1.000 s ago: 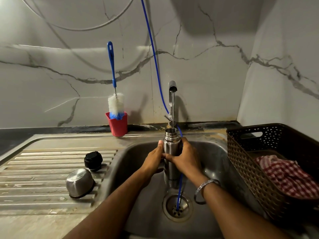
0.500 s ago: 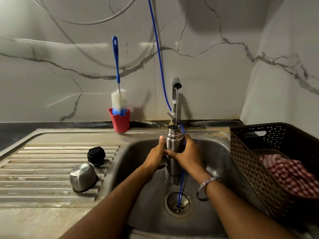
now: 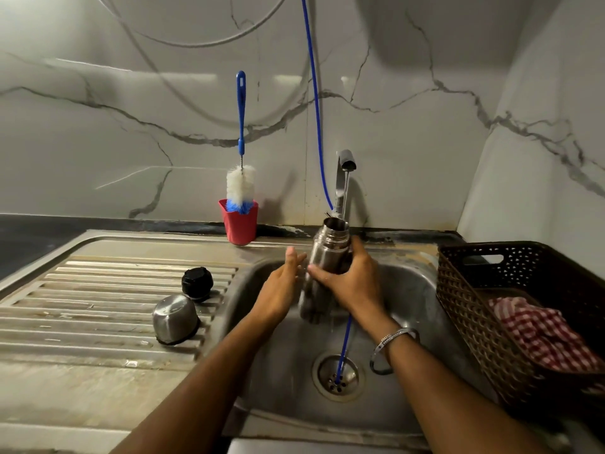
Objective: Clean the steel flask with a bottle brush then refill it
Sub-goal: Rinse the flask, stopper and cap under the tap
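Note:
The steel flask (image 3: 327,247) is held over the sink basin (image 3: 409,290), its open mouth right under the tap (image 3: 345,162), from which a thin stream of water runs. My right hand (image 3: 353,280) grips the flask's body. My left hand (image 3: 281,286) is beside the flask with straight fingers, just touching or barely off its left side. The bottle brush (image 3: 241,188), blue-handled with white bristles, stands in a red cup (image 3: 239,224) at the back wall. The black stopper (image 3: 197,283) and the steel cap (image 3: 175,319) lie on the draining board.
A brown plastic basket (image 3: 465,290) holding a red checked cloth (image 3: 537,332) stands to the right of the sink. A blue hose (image 3: 314,103) hangs down the wall into the drain (image 3: 337,376). The ribbed draining board (image 3: 82,309) is on the left.
My left hand has let go of the flask and its fingers have straightened. The flask has tilted a little and its lower part is blurred with motion. The view shifted slightly.

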